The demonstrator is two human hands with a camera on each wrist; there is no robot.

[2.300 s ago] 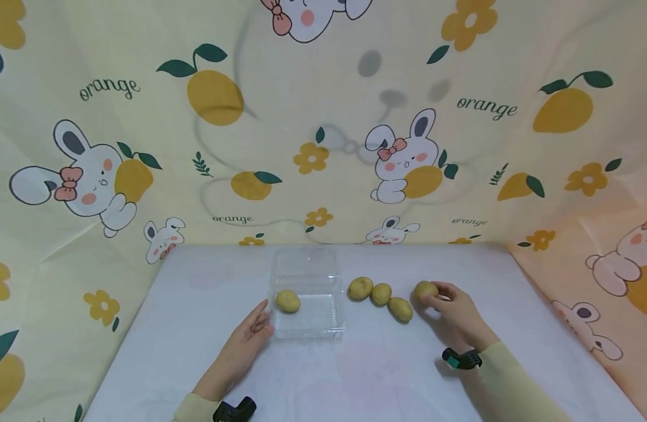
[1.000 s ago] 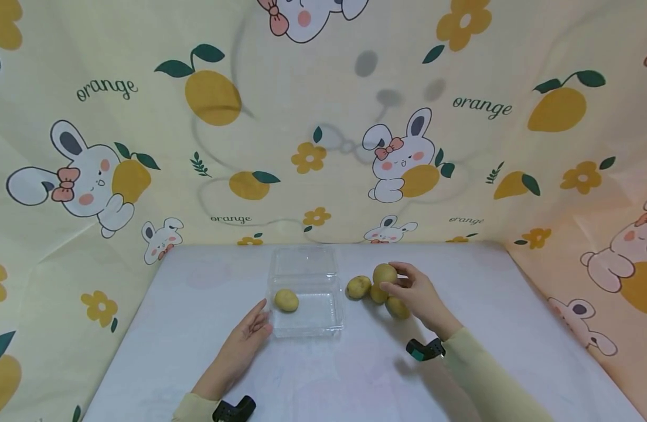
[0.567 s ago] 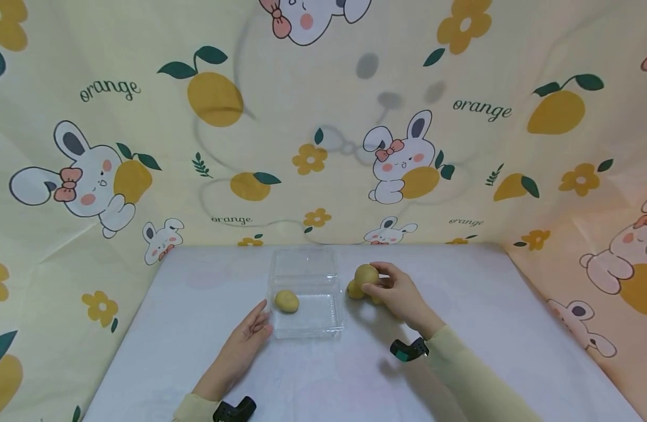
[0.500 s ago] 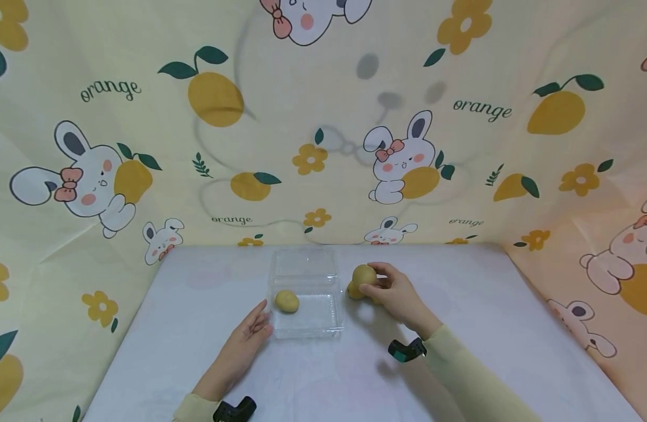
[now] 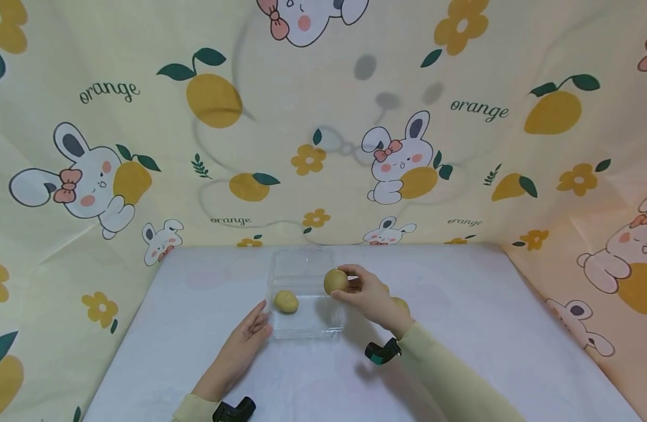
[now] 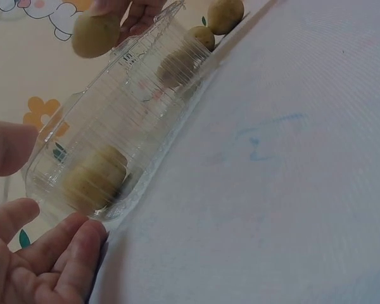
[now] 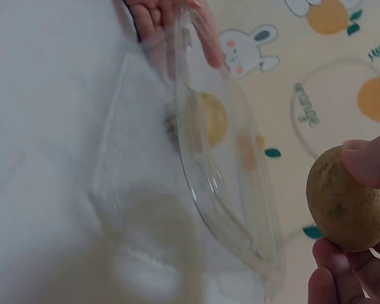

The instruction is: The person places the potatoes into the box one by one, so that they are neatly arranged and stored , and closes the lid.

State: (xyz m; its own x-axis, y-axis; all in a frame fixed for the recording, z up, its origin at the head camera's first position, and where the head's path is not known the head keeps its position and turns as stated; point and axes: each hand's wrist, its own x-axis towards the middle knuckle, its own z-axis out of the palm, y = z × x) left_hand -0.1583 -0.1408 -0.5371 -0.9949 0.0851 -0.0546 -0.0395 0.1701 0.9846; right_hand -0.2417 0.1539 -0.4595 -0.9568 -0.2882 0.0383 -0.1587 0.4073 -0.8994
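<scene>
A small potato (image 5: 335, 282) is pinched between the thumb and fingers of my right hand (image 5: 367, 293), held up over the right part of a clear plastic clamshell box (image 5: 307, 328). Its lid (image 5: 304, 262) is laid back, away from me. Inside the box, at the left, lies another potato (image 5: 286, 301), also seen through the wall in the left wrist view. My left hand (image 5: 242, 340) touches the box's left side with loosely extended fingers. The right wrist view shows the held potato (image 7: 348, 199) under my thumb, with brown marks on its skin.
More potatoes (image 5: 400, 305) lie on the white table (image 5: 460, 328) right of the box, largely hidden behind my right hand. A printed cloth (image 5: 281, 105) with rabbits and oranges hangs behind and at both sides.
My right hand has carried the potato leftward from the right of the table, past the other potatoes, to above the box. The left hand and the box have stayed in place.
</scene>
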